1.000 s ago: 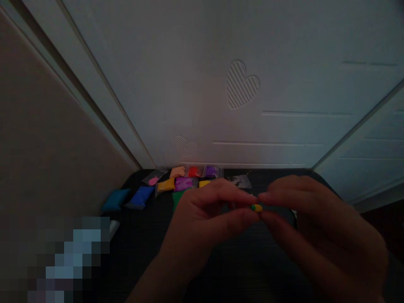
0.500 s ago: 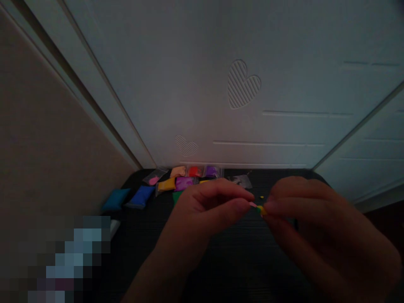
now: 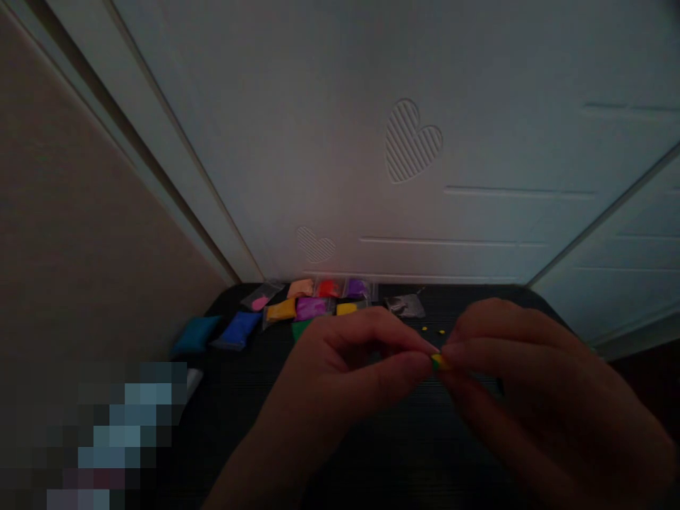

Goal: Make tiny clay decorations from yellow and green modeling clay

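A small yellow and green clay piece point(image 3: 438, 362) is pinched between the thumb and fingers of my right hand point(image 3: 547, 397). Its green end faces left. My left hand point(image 3: 350, 361) is closed in a pinch, thumb and index fingertip pressed against that green end. The pink bit at the left fingertips is now hidden behind them. Two tiny yellow crumbs point(image 3: 442, 331) lie on the dark table point(image 3: 382, 453) just beyond the fingertips.
Bags of coloured clay lie at the back of the table: orange-yellow point(image 3: 280, 309), magenta point(image 3: 311, 307), red point(image 3: 328, 288), blue point(image 3: 239, 331), teal point(image 3: 196, 334) and others. A clear plastic bag point(image 3: 405, 305) lies right of them. A white panel with hearts point(image 3: 413, 142) rises behind.
My left fingertips have moved right onto the clay piece, covering the pink strip that showed between the hands. The second crumb and a yellow bag have come into view.
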The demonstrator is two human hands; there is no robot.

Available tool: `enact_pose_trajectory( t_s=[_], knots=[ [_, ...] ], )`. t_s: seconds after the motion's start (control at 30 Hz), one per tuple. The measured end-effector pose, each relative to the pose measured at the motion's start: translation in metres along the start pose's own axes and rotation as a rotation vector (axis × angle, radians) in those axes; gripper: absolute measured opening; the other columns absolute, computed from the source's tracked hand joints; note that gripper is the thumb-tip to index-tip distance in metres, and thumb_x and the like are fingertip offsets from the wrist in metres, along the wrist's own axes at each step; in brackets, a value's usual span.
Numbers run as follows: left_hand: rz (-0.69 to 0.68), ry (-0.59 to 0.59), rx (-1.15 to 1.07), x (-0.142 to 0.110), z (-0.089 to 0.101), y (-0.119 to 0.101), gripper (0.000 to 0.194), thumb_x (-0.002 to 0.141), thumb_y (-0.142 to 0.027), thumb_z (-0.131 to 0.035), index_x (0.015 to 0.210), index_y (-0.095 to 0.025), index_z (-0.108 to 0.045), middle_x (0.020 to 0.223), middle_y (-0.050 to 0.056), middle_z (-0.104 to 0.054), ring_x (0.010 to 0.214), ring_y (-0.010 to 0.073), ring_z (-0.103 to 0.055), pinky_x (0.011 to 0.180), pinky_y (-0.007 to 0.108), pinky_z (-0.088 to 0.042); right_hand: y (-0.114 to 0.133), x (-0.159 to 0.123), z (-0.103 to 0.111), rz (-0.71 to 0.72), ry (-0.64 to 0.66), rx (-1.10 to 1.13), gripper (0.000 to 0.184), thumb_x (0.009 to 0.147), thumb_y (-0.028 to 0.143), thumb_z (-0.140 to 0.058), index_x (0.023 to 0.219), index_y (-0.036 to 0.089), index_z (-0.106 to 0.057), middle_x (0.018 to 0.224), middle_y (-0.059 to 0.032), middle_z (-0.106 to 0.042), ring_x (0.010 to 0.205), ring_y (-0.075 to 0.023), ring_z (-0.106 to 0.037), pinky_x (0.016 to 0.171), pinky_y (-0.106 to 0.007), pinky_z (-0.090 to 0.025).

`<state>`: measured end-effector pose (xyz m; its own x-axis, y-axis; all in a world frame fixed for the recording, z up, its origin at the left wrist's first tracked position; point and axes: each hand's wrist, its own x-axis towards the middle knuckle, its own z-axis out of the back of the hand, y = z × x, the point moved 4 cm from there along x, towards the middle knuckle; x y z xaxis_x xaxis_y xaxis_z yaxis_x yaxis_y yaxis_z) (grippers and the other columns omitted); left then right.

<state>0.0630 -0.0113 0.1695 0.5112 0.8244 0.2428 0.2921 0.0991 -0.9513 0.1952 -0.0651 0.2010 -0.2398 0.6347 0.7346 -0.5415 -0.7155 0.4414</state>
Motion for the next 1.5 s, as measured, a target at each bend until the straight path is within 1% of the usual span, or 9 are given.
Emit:
enact_pose_trajectory(
  t_s=[0.13, 0.3, 0.47, 0.63, 0.77, 0.87, 1.2, 1.4, 1.5],
  knots=[
    [-0.042, -0.023, 0.048, -0.0012, 0.0014, -0.0030, 0.007, 0.070, -0.021, -0.062, 0.074, -0.023, -0.066, 0.070, -0.001, -0.059, 0.069, 0.0124, -0.052, 0.063, 0.023, -0.040, -0.0008, -0.0024, -0.0016, -0.012, 0.005, -0.023, 0.040, 0.063, 0.002, -0.061, 0.098, 0.020, -0.054, 0.089, -0.0003, -0.053, 0.081, -0.0110, -0.051, 0.064, -0.022, -0.046],
    [-0.022, -0.039, 0.108, -0.0019, 0.0030, -0.0045, 0.006, 0.069, -0.021, -0.062, 0.073, -0.023, -0.066, 0.069, -0.002, -0.059, 0.067, 0.0125, -0.053, 0.062, 0.023, -0.041, -0.0015, -0.0015, -0.0019, -0.009, 0.047, -0.084, 0.043, 0.065, 0.004, -0.061, 0.104, 0.022, -0.052, 0.089, 0.0004, -0.052, 0.080, -0.0096, -0.050, 0.064, -0.020, -0.046],
    [-0.022, -0.052, 0.151, -0.0024, 0.0037, -0.0030, 0.005, 0.069, -0.024, -0.062, 0.072, -0.024, -0.066, 0.069, -0.002, -0.059, 0.066, 0.0127, -0.053, 0.061, 0.023, -0.040, -0.0005, -0.0008, -0.0019, 0.007, 0.054, -0.119, 0.035, 0.068, 0.007, -0.059, 0.099, 0.021, -0.054, 0.086, 0.0003, -0.053, 0.078, -0.0089, -0.050, 0.063, -0.019, -0.046],
    [0.003, -0.037, 0.177, -0.0027, 0.0027, -0.0053, 0.005, 0.069, -0.026, -0.062, 0.071, -0.025, -0.066, 0.067, -0.002, -0.058, 0.065, 0.0125, -0.051, 0.059, 0.024, -0.039, -0.0015, -0.0042, -0.0026, -0.043, 0.047, -0.074, 0.033, 0.068, 0.007, -0.058, 0.098, 0.021, -0.054, 0.089, -0.0007, -0.052, 0.080, -0.0103, -0.050, 0.063, -0.021, -0.047],
    [0.034, -0.024, 0.169, -0.0020, 0.0020, -0.0055, 0.005, 0.069, -0.027, -0.062, 0.072, -0.025, -0.066, 0.068, -0.002, -0.058, 0.066, 0.0124, -0.051, 0.060, 0.024, -0.038, -0.0022, -0.0045, -0.0028, -0.040, 0.053, -0.066, 0.033, 0.069, 0.007, -0.057, 0.098, 0.021, -0.054, 0.089, -0.0016, -0.052, 0.081, -0.0116, -0.051, 0.064, -0.022, -0.047],
    [0.032, -0.022, 0.145, -0.0014, 0.0025, -0.0032, 0.006, 0.069, -0.028, -0.062, 0.072, -0.025, -0.066, 0.069, -0.002, -0.057, 0.067, 0.0123, -0.051, 0.060, 0.024, -0.038, -0.0021, -0.0035, -0.0027, -0.033, 0.065, -0.067, 0.032, 0.069, 0.007, -0.057, 0.098, 0.021, -0.054, 0.088, -0.0014, -0.053, 0.080, -0.0112, -0.051, 0.063, -0.022, -0.047],
    [0.069, -0.003, 0.049, -0.0019, 0.0027, -0.0014, 0.005, 0.069, -0.023, -0.062, 0.072, -0.022, -0.065, 0.069, -0.002, -0.056, 0.067, 0.0118, -0.049, 0.060, 0.023, -0.038, -0.0015, -0.0029, -0.0044, -0.043, 0.071, -0.054, 0.036, 0.068, 0.006, -0.059, 0.100, 0.022, -0.053, 0.090, -0.0006, -0.052, 0.080, -0.0103, -0.050, 0.063, -0.021, -0.046],
    [0.030, -0.041, 0.020, 0.0004, 0.0019, -0.0029, 0.004, 0.067, -0.023, -0.064, 0.068, -0.020, -0.067, 0.064, 0.001, -0.057, 0.062, 0.0129, -0.050, 0.056, 0.023, -0.038, -0.0005, -0.0018, -0.0018, -0.023, 0.057, -0.054, 0.040, 0.064, 0.005, -0.061, 0.099, 0.022, -0.053, 0.090, 0.0001, -0.053, 0.081, -0.0108, -0.052, 0.063, -0.021, -0.046],
    [0.052, -0.044, 0.018, 0.0002, 0.0020, -0.0026, 0.004, 0.067, -0.022, -0.064, 0.068, -0.020, -0.067, 0.066, 0.001, -0.057, 0.064, 0.0137, -0.051, 0.056, 0.024, -0.039, -0.0004, -0.0019, -0.0005, -0.032, 0.048, -0.049, 0.038, 0.064, 0.004, -0.060, 0.097, 0.022, -0.054, 0.090, 0.0001, -0.054, 0.082, -0.0111, -0.052, 0.063, -0.022, -0.046]
  ],
)
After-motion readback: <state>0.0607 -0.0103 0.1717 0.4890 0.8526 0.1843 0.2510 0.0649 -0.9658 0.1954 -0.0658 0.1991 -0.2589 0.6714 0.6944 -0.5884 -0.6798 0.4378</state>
